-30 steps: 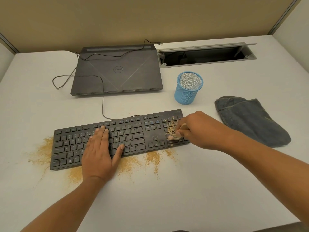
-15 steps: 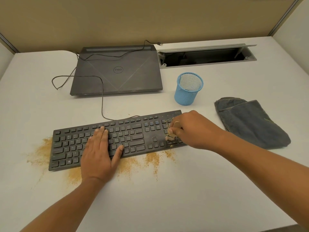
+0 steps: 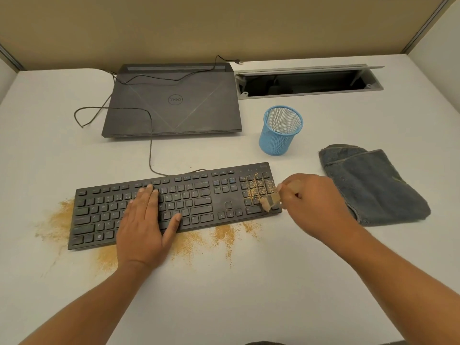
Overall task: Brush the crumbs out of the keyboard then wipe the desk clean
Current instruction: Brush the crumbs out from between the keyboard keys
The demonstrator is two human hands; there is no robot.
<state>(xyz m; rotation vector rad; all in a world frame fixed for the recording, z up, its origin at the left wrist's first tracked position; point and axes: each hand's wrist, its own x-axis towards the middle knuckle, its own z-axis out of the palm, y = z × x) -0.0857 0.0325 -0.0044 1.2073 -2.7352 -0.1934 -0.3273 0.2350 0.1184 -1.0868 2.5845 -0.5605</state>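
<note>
change: right hand [image 3: 313, 202] has pulled back off the number pad to the right end of the long black wired keyboard [image 3: 174, 202]; half a second ago it covered those keys. Brush head now sits at the keyboard's lower right corner. Left hand hasn't moved.
meaning: stroke is finishing toward the keyboard's near right edge. Number pad is now uncovered and still speckled, so it probably needs more passes.
right grip: fingers curled round the small wooden-handled brush with pale bristles [image 3: 270, 201], bristles touching the bottom number-pad keys.
left grip: left hand [image 3: 146, 220] holds nothing, lies flat with straight fingers on the letter keys, left of keyboard centre, pinning it.
crumbs on keys: orange-brown crumbs [image 3: 256, 185] sit across the number pad only; other keys look clean.
crumbs on desk: loose orange-brown piles [image 3: 224, 235] lie along the keyboard's near edge and off its left end, on the white desk [image 3: 249, 295].
cloth: folded grey-blue towel [image 3: 373, 185], right of the keyboard, just beyond the right hand, untouched.
stage: brushing step, nearly done; wiping not started.
other: blue mesh pen cup [image 3: 280, 131] behind the keyboard's right end; closed dark grey laptop [image 3: 174, 103] behind its middle.
writing: "DELL" ring logo on the laptop lid, upside down. Key legends mostly too small; mark at the keyboard's top right corner is unreadable.
</note>
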